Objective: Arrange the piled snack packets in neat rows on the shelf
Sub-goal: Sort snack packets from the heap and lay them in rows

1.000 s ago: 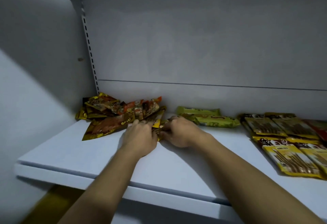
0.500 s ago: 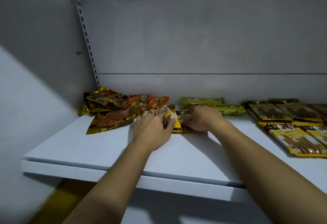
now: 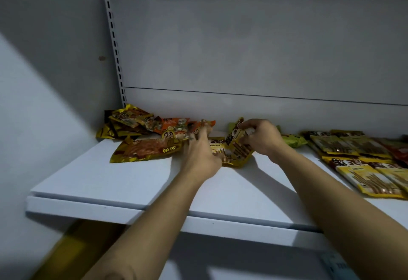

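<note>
As the right hand (image 3: 262,139) grips a packet (image 3: 234,139), green packets (image 3: 293,141) lie behind.

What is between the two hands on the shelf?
Yellow stick-snack packets, seen in the head view; the right hand pinches one tilted up, beside the left hand.

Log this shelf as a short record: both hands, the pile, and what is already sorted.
left hand: fingers stretched and blurred, touching the edge of the pile
right hand: grips a yellow stick packet, held tilted with its top edge raised
pile: orange and gold packets heaped in the back left corner
flat yellow packet: lies between the hands, partly under the tilted one
green packets: by the back wall, behind the right hand
rows: stick packets laid flat at the right
shelf: white
</note>
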The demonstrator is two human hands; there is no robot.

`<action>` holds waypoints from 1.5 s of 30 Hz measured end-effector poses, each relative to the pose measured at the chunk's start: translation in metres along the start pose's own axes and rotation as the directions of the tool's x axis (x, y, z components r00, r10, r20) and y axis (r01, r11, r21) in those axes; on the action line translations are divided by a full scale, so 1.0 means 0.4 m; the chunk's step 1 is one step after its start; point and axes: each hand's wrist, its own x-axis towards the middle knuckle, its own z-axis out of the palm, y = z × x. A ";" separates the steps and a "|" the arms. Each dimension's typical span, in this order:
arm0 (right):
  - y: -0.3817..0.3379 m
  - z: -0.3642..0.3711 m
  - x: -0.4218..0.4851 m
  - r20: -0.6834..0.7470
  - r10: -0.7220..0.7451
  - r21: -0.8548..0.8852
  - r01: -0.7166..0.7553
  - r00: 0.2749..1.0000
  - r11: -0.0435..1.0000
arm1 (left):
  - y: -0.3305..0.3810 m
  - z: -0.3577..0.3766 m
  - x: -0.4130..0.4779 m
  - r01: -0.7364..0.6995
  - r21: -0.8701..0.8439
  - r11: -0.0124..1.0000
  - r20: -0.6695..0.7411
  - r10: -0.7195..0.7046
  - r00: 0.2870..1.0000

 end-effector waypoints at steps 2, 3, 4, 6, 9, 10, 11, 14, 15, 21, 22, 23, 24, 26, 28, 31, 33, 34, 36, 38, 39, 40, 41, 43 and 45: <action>-0.001 -0.020 -0.012 -0.029 0.008 0.003 -0.008 1.000 1.000 | 0.004 0.008 0.004 0.040 -0.205 0.978 0.019 -0.037 0.999; 0.001 -0.033 -0.022 -0.046 0.004 -0.007 -0.004 0.999 1.000 | 0.011 0.011 0.000 0.071 -0.299 0.952 0.036 -0.063 0.997; 0.004 -0.048 -0.033 -0.069 -0.004 -0.018 0.003 0.998 1.000 | 0.018 0.014 -0.004 0.097 -0.389 0.916 0.045 -0.086 0.995; 0.016 -0.085 -0.048 -0.104 -0.012 0.007 0.013 0.994 1.000 | 0.042 0.018 -0.012 0.138 -0.539 0.831 0.061 -0.125 0.990; 0.034 -0.155 -0.065 -0.113 -0.002 0.131 0.017 0.994 0.991 | 0.107 0.022 -0.027 0.299 -0.763 0.573 0.253 -0.161 0.954; 0.040 -0.181 -0.070 -0.118 -0.010 0.139 0.027 0.993 0.990 | 0.135 0.026 -0.032 0.359 -0.806 0.471 0.325 -0.155 0.933; 0.050 -0.207 -0.074 -0.127 -0.021 0.134 0.038 0.992 0.990 | 0.163 0.036 -0.036 0.394 -0.822 0.411 0.366 -0.147 0.919; 0.088 -0.297 -0.095 -0.176 -0.029 0.110 0.049 0.984 0.993 | 0.250 0.078 -0.046 0.349 -0.827 0.441 0.321 -0.140 0.937; 0.106 -0.329 -0.104 -0.191 -0.021 0.119 0.044 0.981 0.992 | 0.277 0.093 -0.047 0.305 -0.843 0.443 0.267 -0.148 0.952; 0.242 -0.545 -0.177 -0.273 0.070 0.179 -0.021 0.959 0.984 | 0.458 0.174 -0.063 0.053 -0.914 0.402 -0.021 -0.177 0.984; 0.268 -0.583 -0.187 -0.277 0.093 0.188 -0.041 0.956 0.981 | 0.493 0.198 -0.083 0.019 -0.910 0.414 -0.054 -0.163 0.985; 0.296 -0.619 -0.197 -0.269 0.120 0.201 -0.066 0.956 0.977 | 0.529 0.228 -0.109 -0.007 -0.907 0.421 -0.073 -0.141 0.987; 0.323 -0.652 -0.208 -0.250 0.142 0.198 -0.093 0.958 0.976 | 0.560 0.261 -0.136 -0.016 -0.904 0.427 -0.075 -0.121 0.990; 0.378 -0.703 -0.224 -0.217 0.170 0.152 -0.138 0.961 0.979 | 0.603 0.328 -0.184 -0.014 -0.886 0.463 -0.059 -0.082 0.995; 0.423 -0.733 -0.236 -0.189 0.175 0.127 -0.153 0.966 0.980 | 0.614 0.392 -0.216 -0.069 -0.812 0.579 -0.103 -0.026 0.994; 0.454 -0.749 -0.232 -0.162 0.147 0.158 -0.122 0.976 0.980 | 0.598 0.447 -0.247 -0.273 -0.495 0.825 -0.253 0.165 0.953; 0.451 -0.742 -0.218 -0.120 0.099 0.113 -0.086 0.988 0.990 | 0.587 0.459 -0.253 -0.285 -0.206 0.936 -0.216 0.241 0.946; 0.446 -0.736 -0.210 -0.097 0.070 0.052 -0.065 0.993 0.997 | 0.584 0.459 -0.254 -0.264 -0.083 0.961 -0.194 0.244 0.950; 0.442 -0.718 -0.194 -0.060 0.014 -0.154 -0.023 0.998 0.988 | 0.586 0.453 -0.262 -0.256 0.017 0.967 -0.163 0.255 0.953; 0.449 -0.700 -0.185 -0.022 -0.014 -0.373 0.004 1.000 0.928 | 0.594 0.453 -0.274 -0.298 0.064 0.953 -0.112 0.303 0.946; 0.457 -0.691 -0.184 0.005 -0.009 -0.463 0.010 1.000 0.886 | 0.597 0.454 -0.280 -0.312 0.101 0.945 -0.062 0.319 0.946; 0.466 -0.683 -0.184 0.038 0.000 -0.548 0.021 0.999 0.837 | 0.599 0.456 -0.283 -0.317 0.127 0.940 -0.008 0.320 0.947; 0.476 -0.674 -0.185 0.070 -0.001 -0.624 0.045 0.998 0.780 | 0.600 0.458 -0.284 -0.309 0.144 0.940 0.035 0.307 0.951; 0.491 -0.661 -0.191 0.131 -0.033 -0.713 0.117 0.991 0.692 | 0.600 0.463 -0.279 -0.281 0.163 0.946 0.071 0.273 0.959; 0.504 -0.646 -0.196 0.214 -0.045 -0.697 0.185 0.976 0.693 | 0.600 0.471 -0.275 -0.272 0.208 0.939 0.066 0.264 0.962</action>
